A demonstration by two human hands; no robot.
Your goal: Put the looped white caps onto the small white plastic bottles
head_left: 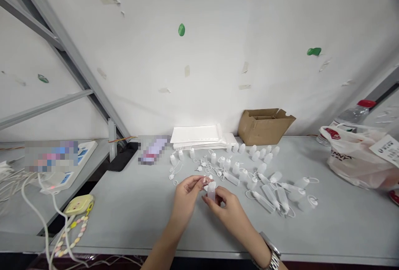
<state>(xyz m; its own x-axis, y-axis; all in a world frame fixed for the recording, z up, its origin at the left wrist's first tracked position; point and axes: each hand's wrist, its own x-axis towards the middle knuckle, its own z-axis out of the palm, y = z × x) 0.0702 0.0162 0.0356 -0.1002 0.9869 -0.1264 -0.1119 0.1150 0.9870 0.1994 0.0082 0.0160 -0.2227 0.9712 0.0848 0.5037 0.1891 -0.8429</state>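
Observation:
My right hand [225, 201] grips a small translucent squeeze bottle [211, 193] and holds it upright above the table. At the bottle's top, my left hand [189, 189] pinches a small white cap [206, 183]; whether the cap touches the neck I cannot tell. Just beyond my hands lies a heap of loose white caps with looped straps [204, 164]. Several more bottles stand behind and to the right, some with caps on. Other capped bottles [263, 201] lie on their sides to the right of my right hand.
A cardboard box [263, 127] and a stack of white sheets [196, 135] stand against the wall. At right are a plastic bag [352, 157] and a clear bottle with a red cap [355, 114]. A power strip [75, 170], cables and a yellow case [79, 204] lie left.

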